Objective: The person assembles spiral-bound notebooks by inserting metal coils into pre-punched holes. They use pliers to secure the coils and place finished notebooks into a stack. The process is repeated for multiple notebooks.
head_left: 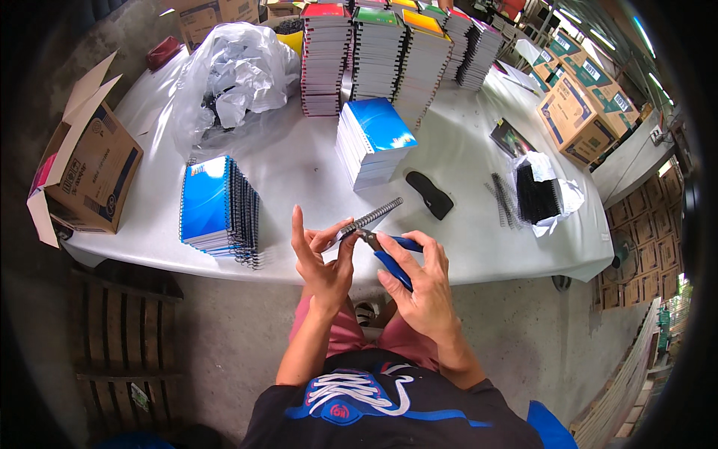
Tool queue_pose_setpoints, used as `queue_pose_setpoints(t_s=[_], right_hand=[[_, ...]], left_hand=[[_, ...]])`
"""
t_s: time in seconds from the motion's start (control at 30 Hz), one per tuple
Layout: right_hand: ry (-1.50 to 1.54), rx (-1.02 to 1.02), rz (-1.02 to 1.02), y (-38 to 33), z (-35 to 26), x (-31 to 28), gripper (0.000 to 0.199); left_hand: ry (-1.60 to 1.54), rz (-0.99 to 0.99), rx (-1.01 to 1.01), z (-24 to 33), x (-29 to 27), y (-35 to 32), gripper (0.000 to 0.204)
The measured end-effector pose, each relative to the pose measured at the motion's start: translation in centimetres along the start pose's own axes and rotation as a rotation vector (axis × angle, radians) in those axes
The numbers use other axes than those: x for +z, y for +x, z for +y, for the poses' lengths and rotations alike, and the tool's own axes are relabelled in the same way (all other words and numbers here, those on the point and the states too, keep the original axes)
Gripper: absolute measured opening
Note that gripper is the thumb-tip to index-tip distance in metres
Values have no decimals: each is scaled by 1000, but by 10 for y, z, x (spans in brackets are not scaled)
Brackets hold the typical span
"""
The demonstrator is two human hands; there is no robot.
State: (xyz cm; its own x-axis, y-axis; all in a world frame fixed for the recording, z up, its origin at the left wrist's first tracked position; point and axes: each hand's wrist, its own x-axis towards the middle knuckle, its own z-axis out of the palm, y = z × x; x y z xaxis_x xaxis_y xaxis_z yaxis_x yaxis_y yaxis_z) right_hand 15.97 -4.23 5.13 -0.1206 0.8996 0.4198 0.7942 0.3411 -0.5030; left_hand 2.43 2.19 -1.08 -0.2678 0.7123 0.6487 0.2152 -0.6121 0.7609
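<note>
Above the table's front edge, my left hand (323,273) grips a spiral notebook (376,215) seen nearly edge-on, its dark coil facing up and its index finger raised. My right hand (425,288) is closed around blue-handled pliers (392,269). Their metal jaws are at the near end of the coil, close to my left fingertips; whether they bite on the wire I cannot tell. Left of my hands stands a stack of blue coil-bound notebooks (206,200). Beyond them is a stack of blue-covered pads (380,126) with no coil visible.
A black curved object (430,196) lies right of the notebook. Loose coils (502,200) lie beside a bundle of black coils (537,196) in white paper. Tall notebook stacks (325,63), a plastic bag (239,75), an open carton (97,168) and closed cartons (576,116) surround the work area.
</note>
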Motion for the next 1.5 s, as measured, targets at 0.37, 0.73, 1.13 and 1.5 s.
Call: queue_pose_setpoints(t_s=[0.37, 0.73, 1.13, 1.5], right_hand=[[497, 184, -275, -1, 2, 2, 42], [332, 221, -158, -17, 43, 24, 50], [715, 185, -15, 32, 43, 40, 51], [884, -67, -299, 214, -93, 114, 34]], left_hand=[[21, 5, 65, -3, 1, -3, 86], [-126, 195, -98, -9, -2, 8, 78], [-646, 306, -341, 29, -39, 26, 26], [555, 495, -69, 20, -156, 78, 34]])
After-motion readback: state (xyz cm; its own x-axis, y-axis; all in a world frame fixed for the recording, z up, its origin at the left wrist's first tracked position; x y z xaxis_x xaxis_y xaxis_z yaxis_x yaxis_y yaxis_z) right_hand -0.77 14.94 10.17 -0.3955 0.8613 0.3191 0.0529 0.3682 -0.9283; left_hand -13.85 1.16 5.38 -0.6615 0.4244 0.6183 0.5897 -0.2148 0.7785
